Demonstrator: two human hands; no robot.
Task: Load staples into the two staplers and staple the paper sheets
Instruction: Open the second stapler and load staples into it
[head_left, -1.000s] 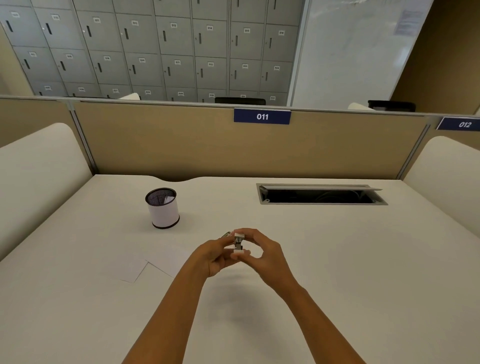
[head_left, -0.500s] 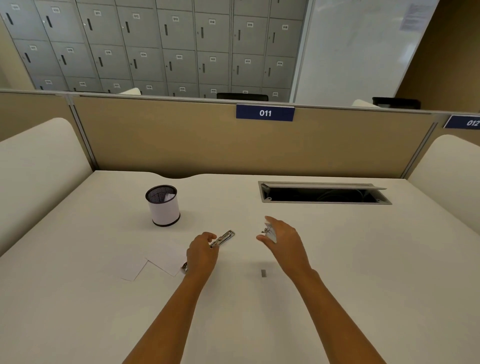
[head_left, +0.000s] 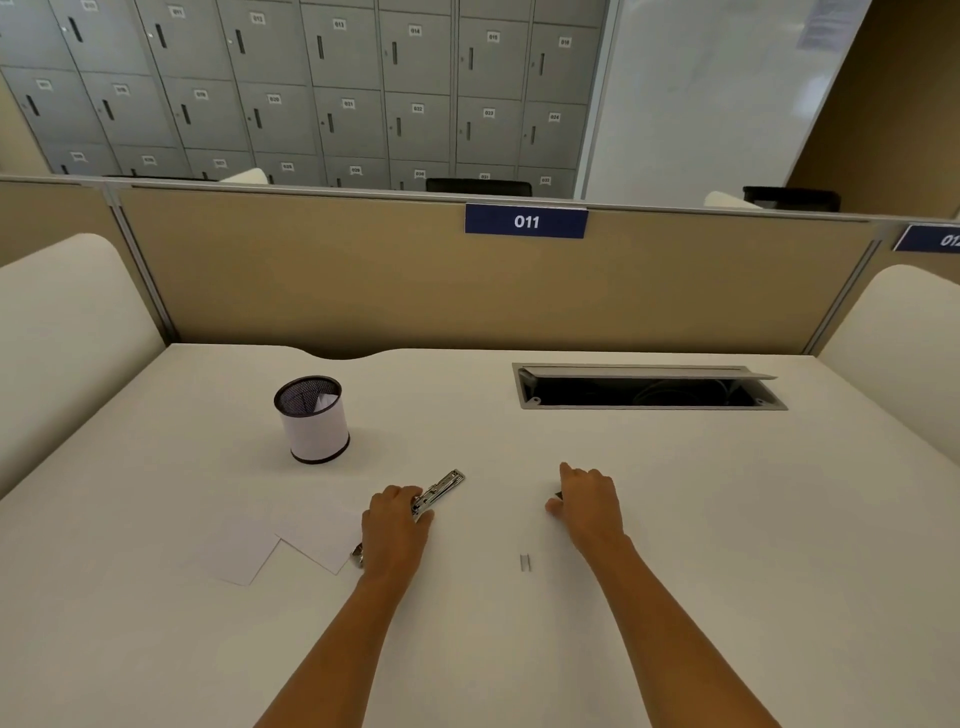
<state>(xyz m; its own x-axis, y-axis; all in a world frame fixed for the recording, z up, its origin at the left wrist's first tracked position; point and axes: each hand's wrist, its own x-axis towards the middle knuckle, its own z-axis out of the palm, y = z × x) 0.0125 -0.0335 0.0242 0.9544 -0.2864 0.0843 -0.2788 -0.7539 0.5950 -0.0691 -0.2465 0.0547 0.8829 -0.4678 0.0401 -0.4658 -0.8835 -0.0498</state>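
Note:
A silver metal stapler (head_left: 439, 493) lies slanted on the white desk (head_left: 727, 545), and my left hand (head_left: 396, 530) rests over its near half, gripping it. Its far end sticks out past my fingers. My right hand (head_left: 587, 506) lies knuckles-up on the desk to the right, covering a small dark object (head_left: 559, 495) whose edge peeks out at my thumb; what it is cannot be told. A short strip of staples (head_left: 525, 563) lies loose between my forearms. Two white paper sheets (head_left: 280, 540) lie overlapping left of my left hand.
A mesh pen cup (head_left: 313, 421) with a white wrap stands at the back left. An open cable tray (head_left: 649, 389) is cut into the desk at the back right. A tan partition (head_left: 363, 280) closes the far edge, with padded side panels left and right.
My hands were together in front of me holding a small item. They have parted: the left came down onto the stapler, the right moved right and down onto the desk. The staple strip now lies loose.

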